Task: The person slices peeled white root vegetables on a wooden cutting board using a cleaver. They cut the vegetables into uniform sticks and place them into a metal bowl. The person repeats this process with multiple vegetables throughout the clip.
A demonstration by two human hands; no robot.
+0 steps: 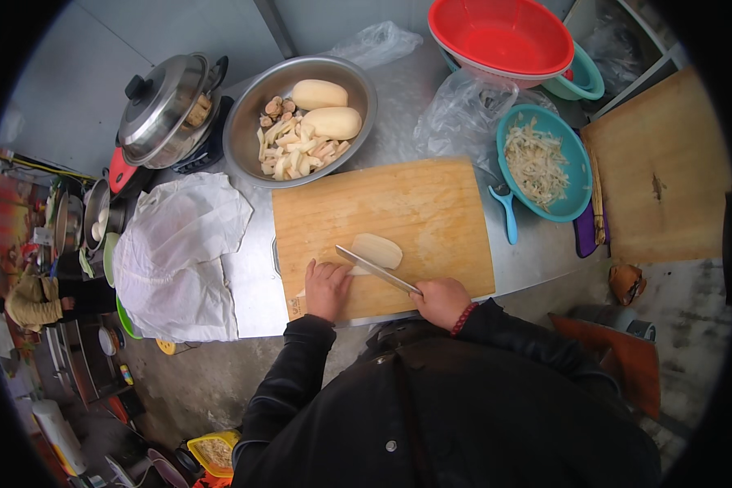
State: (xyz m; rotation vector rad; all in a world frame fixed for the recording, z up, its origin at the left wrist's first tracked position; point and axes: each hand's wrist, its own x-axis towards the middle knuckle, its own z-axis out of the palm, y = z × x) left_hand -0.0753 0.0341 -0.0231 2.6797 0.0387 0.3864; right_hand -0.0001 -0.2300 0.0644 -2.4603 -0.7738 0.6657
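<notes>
On the wooden cutting board lies a pale, peeled lotus root piece, apparently with its flat side down. My right hand is closed round the handle of a kitchen knife. The blade slants up to the left along the near side of that piece. At the board's near left, my left hand has its fingers bent, with the fingertips on a small pale slice beside the blade. How firmly it grips the slice is partly hidden.
Behind the board, a steel bowl holds two peeled roots, cut strips and knobbly ginger-like pieces. A teal basin contains whitish shreds, with a blue peeler beside it. White cloth and a lidded pot stand left. Another person is far left.
</notes>
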